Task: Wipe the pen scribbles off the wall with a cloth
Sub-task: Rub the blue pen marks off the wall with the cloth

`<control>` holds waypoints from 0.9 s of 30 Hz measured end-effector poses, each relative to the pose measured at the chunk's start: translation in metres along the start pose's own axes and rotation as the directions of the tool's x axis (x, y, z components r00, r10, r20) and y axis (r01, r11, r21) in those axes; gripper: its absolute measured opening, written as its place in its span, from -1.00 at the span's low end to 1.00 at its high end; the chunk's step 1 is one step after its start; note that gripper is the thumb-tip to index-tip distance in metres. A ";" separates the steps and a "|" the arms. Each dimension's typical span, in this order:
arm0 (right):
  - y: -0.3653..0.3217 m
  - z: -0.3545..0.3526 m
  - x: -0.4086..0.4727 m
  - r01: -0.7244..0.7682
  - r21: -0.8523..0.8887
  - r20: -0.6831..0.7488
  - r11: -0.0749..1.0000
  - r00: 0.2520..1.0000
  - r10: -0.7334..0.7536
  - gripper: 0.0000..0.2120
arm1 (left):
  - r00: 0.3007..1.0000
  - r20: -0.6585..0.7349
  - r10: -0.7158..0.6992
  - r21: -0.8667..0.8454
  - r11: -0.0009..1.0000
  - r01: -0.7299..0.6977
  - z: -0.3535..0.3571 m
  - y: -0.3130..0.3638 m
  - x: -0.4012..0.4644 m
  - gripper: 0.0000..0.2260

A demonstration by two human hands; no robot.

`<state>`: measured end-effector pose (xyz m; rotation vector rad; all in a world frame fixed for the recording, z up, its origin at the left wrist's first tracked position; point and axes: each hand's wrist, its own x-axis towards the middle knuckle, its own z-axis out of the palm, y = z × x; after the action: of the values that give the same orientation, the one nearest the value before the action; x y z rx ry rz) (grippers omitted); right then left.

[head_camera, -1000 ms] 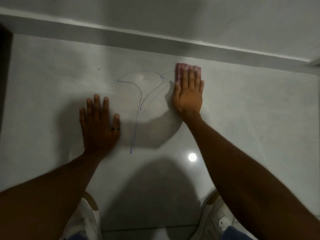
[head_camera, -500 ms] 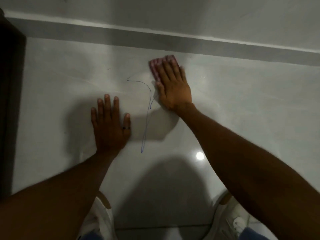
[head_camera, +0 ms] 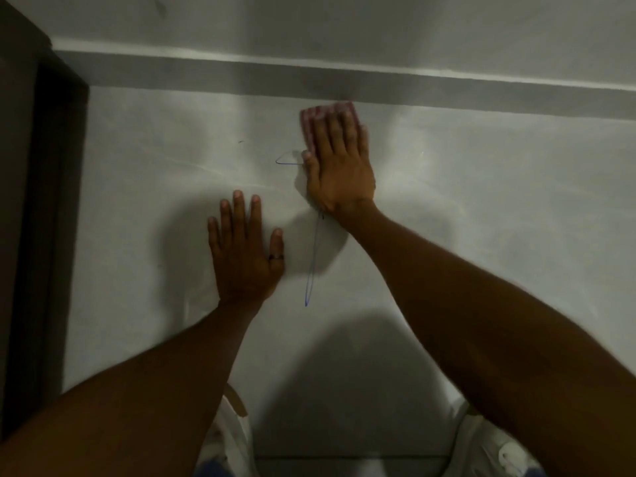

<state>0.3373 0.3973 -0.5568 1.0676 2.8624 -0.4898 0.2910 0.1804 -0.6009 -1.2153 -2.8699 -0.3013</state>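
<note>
One pink cloth (head_camera: pixel 311 123) is lying flat against the pale wall (head_camera: pixel 481 187), just above the centre of the frame and close under the grey band (head_camera: pixel 206 75); its long axis cannot be told, since only its upper edge and left side are peeking out. One right hand (head_camera: pixel 339 166) is pressing on it, fingers straight and close together, pointing up the frame. One blue pen scribble (head_camera: pixel 312 263) is running as a thin loop, long axis nearly up-down, from under that wrist toward lower centre, with a small hook left of the thumb. One left hand (head_camera: pixel 245 256) is resting flat at centre left, fingers slightly spread, holding nothing.
</note>
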 end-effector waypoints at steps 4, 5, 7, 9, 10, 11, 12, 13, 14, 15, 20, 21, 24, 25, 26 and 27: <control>-0.001 0.006 -0.002 0.220 -0.039 0.047 0.975 0.975 -0.219 -0.35 | 1.000 -0.010 -0.007 0.017 1.000 0.007 0.000 -0.001 0.002 -0.39; -0.001 0.006 -0.004 0.132 -0.031 0.020 0.991 0.991 -0.132 -0.36 | 1.000 -0.006 -0.004 0.008 1.000 0.005 -0.001 0.000 0.001 -0.40; -0.002 0.010 -0.011 0.168 -0.034 0.022 0.985 0.986 -0.167 -0.37 | 1.000 -0.021 0.000 0.010 1.000 0.000 -0.002 0.002 0.000 -0.40; -0.007 0.016 -0.020 0.368 -0.065 0.074 0.928 0.929 -0.363 -0.39 | 1.000 -0.027 -0.002 0.022 1.000 0.002 -0.001 0.001 0.001 -0.41; -0.010 0.015 -0.024 0.343 -0.048 0.061 0.938 0.938 -0.340 -0.40 | 1.000 -0.022 -0.001 0.019 1.000 0.001 -0.001 0.001 0.001 -0.41; -0.012 0.013 -0.025 0.238 -0.016 0.035 0.971 0.971 -0.237 -0.40 | 1.000 -0.015 0.000 0.012 1.000 0.000 -0.002 0.001 0.000 -0.41; -0.014 0.014 -0.026 0.167 -0.003 0.011 0.986 0.986 -0.167 -0.39 | 1.000 -0.012 0.000 0.006 1.000 0.000 -0.003 0.002 0.000 -0.41; -0.017 0.016 -0.028 0.180 -0.015 0.023 0.984 0.983 -0.180 -0.38 | 1.000 -0.018 0.000 0.006 1.000 0.000 -0.004 0.003 0.000 -0.42; -0.019 0.020 -0.031 0.266 -0.039 0.050 0.963 0.963 -0.264 -0.38 | 1.000 -0.025 0.002 0.012 1.000 -0.002 -0.003 0.003 0.001 -0.42; -0.020 0.023 -0.034 0.337 -0.055 0.083 0.940 0.940 -0.332 -0.38 | 1.000 -0.023 0.005 0.017 1.000 -0.004 -0.001 0.002 0.002 -0.42; -0.026 0.026 -0.052 0.134 0.005 -0.002 0.991 0.991 -0.134 -0.37 | 1.000 -0.012 -0.001 -0.002 1.000 0.001 -0.004 0.004 0.000 -0.43; -0.025 0.031 -0.061 0.198 -0.018 0.020 0.980 0.980 -0.198 -0.37 | 1.000 -0.014 -0.003 -0.004 1.000 0.003 -0.004 0.003 0.001 -0.43; -0.020 0.034 -0.081 0.019 0.051 -0.009 0.999 1.000 -0.019 -0.36 | 1.000 0.017 -0.003 -0.021 1.000 0.004 -0.004 0.001 0.001 -0.43; -0.019 0.036 -0.090 -0.010 0.042 -0.002 0.999 1.000 0.010 -0.36 | 1.000 0.023 -0.001 -0.020 1.000 0.002 -0.005 0.002 0.001 -0.42; -0.019 0.040 -0.100 0.024 0.021 0.007 0.999 1.000 -0.024 -0.36 | 1.000 0.024 0.001 -0.016 1.000 -0.001 -0.004 0.002 0.001 -0.42; -0.017 0.043 -0.111 0.075 0.002 0.025 0.997 0.997 -0.075 -0.36 | 1.000 0.026 0.002 -0.014 1.000 -0.002 -0.004 0.002 0.002 -0.42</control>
<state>0.4081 0.3022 -0.5757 0.9494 2.8890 -0.5048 0.2906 0.1819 -0.5964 -1.2338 -2.8928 -0.3086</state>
